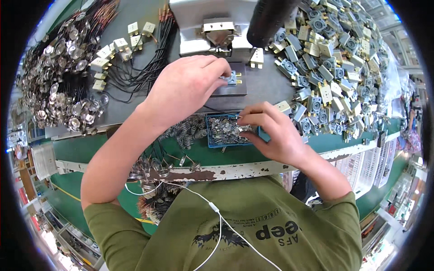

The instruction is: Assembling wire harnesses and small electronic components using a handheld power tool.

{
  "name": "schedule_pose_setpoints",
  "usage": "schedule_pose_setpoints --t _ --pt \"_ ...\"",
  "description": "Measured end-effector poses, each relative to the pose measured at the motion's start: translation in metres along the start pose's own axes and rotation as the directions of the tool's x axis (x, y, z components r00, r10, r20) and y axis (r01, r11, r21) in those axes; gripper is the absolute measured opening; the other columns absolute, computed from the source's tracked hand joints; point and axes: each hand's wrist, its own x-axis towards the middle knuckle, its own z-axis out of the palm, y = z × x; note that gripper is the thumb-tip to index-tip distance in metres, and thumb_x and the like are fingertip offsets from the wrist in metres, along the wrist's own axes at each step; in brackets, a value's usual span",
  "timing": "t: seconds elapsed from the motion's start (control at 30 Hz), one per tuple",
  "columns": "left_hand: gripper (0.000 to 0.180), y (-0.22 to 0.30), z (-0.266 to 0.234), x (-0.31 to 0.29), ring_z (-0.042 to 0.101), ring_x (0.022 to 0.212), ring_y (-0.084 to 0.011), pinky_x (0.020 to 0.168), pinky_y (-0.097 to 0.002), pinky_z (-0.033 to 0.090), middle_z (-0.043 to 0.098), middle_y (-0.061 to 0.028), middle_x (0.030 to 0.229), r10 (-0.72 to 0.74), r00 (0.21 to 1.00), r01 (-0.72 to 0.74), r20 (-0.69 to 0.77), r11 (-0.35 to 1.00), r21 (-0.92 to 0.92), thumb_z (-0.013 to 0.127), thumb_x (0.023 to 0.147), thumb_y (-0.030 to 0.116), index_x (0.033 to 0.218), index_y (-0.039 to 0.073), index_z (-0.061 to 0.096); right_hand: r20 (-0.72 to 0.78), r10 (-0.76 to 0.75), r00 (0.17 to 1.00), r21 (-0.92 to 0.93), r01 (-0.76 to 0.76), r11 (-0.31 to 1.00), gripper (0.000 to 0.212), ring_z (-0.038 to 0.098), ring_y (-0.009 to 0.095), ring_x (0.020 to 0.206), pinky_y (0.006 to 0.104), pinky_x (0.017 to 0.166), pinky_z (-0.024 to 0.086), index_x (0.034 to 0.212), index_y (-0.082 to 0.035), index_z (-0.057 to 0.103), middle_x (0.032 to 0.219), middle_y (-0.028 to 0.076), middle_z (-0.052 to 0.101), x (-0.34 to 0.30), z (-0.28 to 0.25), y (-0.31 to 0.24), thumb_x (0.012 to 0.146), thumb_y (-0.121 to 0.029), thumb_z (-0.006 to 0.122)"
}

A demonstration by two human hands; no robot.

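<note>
My left hand (190, 83) reaches over a dark metal block (230, 90). Its thumb and fingers are closed on a small grey plastic part with brass prongs (233, 78), which sits at the block's top. My right hand (278, 133) hovers at the right side of a blue tray (221, 146) filled with tiny metal pieces. The fingers there are bent toward the thumb, and a thin dark wire (219, 109) runs to the fingertips. What those fingertips grip is too small to tell. Dark coiled springs (185, 131) lie left of the tray.
A metal machine (219, 34) stands behind the block, beside a thick black tube (271, 20). Grey and cream pronged parts (325, 67) pile up at the right. Wires with round metal discs (63, 90) heap at the left. Cream connectors (121, 44) lie near black wires (149, 67).
</note>
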Motion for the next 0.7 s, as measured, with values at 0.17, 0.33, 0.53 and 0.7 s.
schedule_pose_setpoints --t 0.17,0.33,0.53,0.7 --pt "0.008 -0.004 0.009 0.003 0.068 0.085 -0.0269 0.075 -0.0392 0.055 0.067 -0.0068 0.087 0.005 0.999 -0.007 0.041 0.999 0.045 0.071 0.086 0.010 0.092 0.006 0.066 -0.065 0.014 0.998 0.049 -0.010 0.999 0.038 0.069 0.030 0.098 0.0371 0.079 0.061 0.111 -0.005 0.065 0.116 0.015 0.064 -0.006 0.004 0.001 0.079 0.008 0.080" --pt "0.011 0.001 0.013 0.005 0.068 0.085 -0.0270 0.075 -0.0392 0.055 0.068 -0.0071 0.090 -0.076 0.997 0.076 0.032 0.997 0.017 0.071 0.088 0.013 0.094 0.005 0.066 -0.097 -0.049 0.994 0.018 0.051 0.999 0.036 0.070 0.030 0.095 0.0378 0.075 0.060 0.110 -0.006 0.066 0.117 0.015 0.065 -0.007 0.003 0.007 0.080 0.008 0.078" --pt "0.019 0.007 -0.004 0.003 0.068 0.092 -0.0292 0.076 -0.0394 0.055 0.068 -0.0086 0.098 -0.138 0.987 0.141 0.078 0.990 -0.031 0.073 0.089 0.018 0.101 0.005 0.067 -0.144 -0.137 0.980 -0.149 0.116 0.982 0.035 0.071 0.030 0.092 0.0381 0.074 0.059 0.110 -0.007 0.067 0.122 0.016 0.066 -0.006 0.000 0.006 0.080 0.005 0.080" --pt "0.023 0.010 -0.027 -0.024 0.067 0.089 -0.0309 0.076 -0.0407 0.055 0.068 -0.0089 0.094 -0.026 0.974 0.078 0.225 0.971 -0.225 0.073 0.089 0.016 0.110 0.008 0.069 -0.203 -0.029 0.979 -0.144 -0.001 0.990 0.035 0.071 0.030 0.092 0.0365 0.079 0.058 0.112 -0.005 0.068 0.115 0.014 0.069 0.009 -0.003 0.002 0.080 0.003 0.080"
